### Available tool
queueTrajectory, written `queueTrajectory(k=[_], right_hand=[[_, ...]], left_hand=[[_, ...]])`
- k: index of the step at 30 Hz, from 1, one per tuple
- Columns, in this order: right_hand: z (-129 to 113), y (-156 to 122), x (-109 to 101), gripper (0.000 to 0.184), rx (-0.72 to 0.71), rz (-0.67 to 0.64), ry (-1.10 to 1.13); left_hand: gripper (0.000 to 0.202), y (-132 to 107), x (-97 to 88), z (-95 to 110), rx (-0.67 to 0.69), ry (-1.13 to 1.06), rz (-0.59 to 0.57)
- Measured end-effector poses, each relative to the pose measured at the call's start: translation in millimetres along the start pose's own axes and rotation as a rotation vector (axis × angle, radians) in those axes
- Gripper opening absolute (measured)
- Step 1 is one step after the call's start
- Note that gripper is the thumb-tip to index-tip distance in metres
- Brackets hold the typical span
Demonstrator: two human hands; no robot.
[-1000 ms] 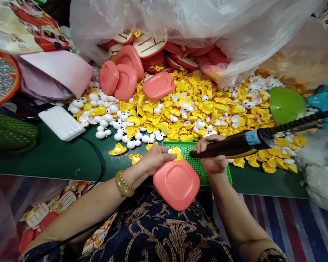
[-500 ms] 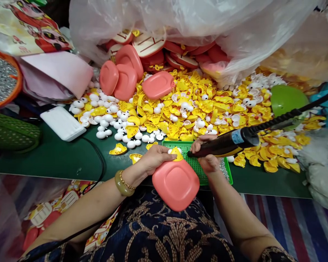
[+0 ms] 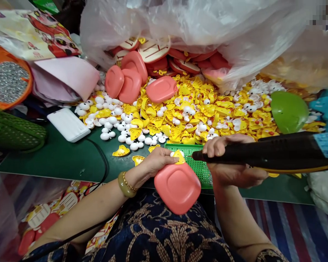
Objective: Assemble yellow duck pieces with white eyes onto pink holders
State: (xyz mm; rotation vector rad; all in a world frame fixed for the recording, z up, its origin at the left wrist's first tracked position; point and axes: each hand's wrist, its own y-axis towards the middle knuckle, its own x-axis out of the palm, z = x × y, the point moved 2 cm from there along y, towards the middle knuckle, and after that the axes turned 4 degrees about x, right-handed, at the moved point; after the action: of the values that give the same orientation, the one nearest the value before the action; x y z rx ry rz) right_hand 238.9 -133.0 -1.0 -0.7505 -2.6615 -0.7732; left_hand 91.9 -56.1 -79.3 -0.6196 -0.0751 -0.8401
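My left hand (image 3: 160,162) grips a rounded coral-pink plastic piece (image 3: 177,193), with its fingertips beside a small yellow plastic piece (image 3: 179,157) at the piece's upper edge. My right hand (image 3: 231,171) is closed around a thick black corded hand tool (image 3: 265,153). The tool's thin tip (image 3: 194,155) points left and stops just short of the yellow piece, with a small gap that I can just make out. Part of the right palm is hidden behind the tool. A green perforated mat (image 3: 187,160) lies beneath both hands.
Heaps of yellow plastic pieces (image 3: 196,112), white balls (image 3: 120,127) and coral-pink pieces (image 3: 131,85) cover the green table (image 3: 62,156). Clear plastic sacks (image 3: 164,25) hang behind. Nearby are an orange bowl of silver beads (image 3: 8,82), a white box (image 3: 68,124) and a green dome (image 3: 288,112).
My right hand and the black tool have come closer to the camera and shifted right, with the tool now lying nearly level. My left hand keeps the same hold on the coral-pink piece.
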Motion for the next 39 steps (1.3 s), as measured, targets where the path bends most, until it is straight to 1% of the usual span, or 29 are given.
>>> queueTrajectory(k=[3,7,11,17,21,26,30,33,39], right_hand=[[4,0,7,0.051,0.001,-0.023,-0.011],[8,1,11,0.052,0.013,-0.041,-0.016],[12,1,15,0.053,-0.004,-0.072,0.008],[18,2,26,0.042,0.050,-0.147,0.033],[22,1,25,0.042,0.110,-0.165,-0.007],[31,2,21,0.051,0.130,-0.226,0.042],[36,3,22,0.053,0.161,-0.258,0.076],[37,4,24,0.053,0.195,-0.233,0.082],[43,8,24,0.053,0.216,-0.091,0.081]], left_hand=[[0.029,-1,0.4,0,-0.015,-0.002,0.003],[0.032,-2,1.8,2,-0.005,-0.003,0.031],[0.034,-5,4.5,7,-0.018,-0.037,0.036],[0.032,-5,4.4,7,-0.016,-0.043,0.028],[0.030,-4,2.9,4,-0.024,-0.041,0.031],[0.029,-5,2.6,5,-0.036,-0.010,0.032],[0.034,-5,1.8,4,-0.019,0.042,0.045],[0.036,-4,1.5,3,-0.021,0.059,0.036],[0.046,1,1.1,4,-0.012,0.090,0.055]])
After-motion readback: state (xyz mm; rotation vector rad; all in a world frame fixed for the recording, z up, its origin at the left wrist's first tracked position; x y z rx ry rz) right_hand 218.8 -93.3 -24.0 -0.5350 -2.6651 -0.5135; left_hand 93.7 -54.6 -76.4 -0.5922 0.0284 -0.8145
